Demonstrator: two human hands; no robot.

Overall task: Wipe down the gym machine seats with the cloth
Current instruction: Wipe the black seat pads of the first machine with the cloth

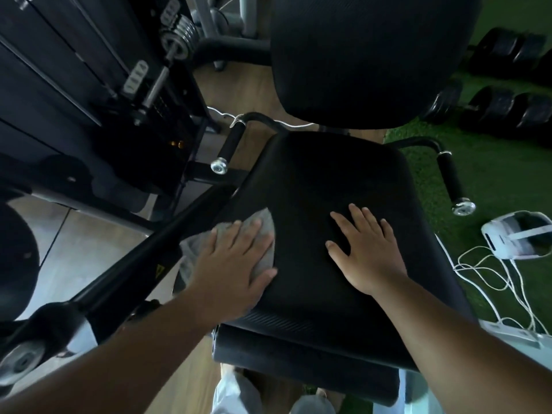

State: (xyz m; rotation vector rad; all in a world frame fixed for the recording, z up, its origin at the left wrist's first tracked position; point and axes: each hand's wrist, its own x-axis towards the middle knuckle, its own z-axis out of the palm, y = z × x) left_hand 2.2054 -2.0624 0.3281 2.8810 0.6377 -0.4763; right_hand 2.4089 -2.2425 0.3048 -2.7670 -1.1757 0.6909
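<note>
Grey cloth (263, 231) under left hand (236, 261)

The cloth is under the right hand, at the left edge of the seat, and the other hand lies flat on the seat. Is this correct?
Not quite. The head view shows the cloth under the left hand; the right hand lies flat on the bare seat. The rest is correct.

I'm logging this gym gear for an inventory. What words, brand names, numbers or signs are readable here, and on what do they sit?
No text here can be read.
Yellow triangle sticker on the black frame bar: a warning-type sign, its symbol too blurred to read.
Pale tags on the weight stack: too blurred to read.
Seat, cloth, white headset: no lettering visible.
</note>
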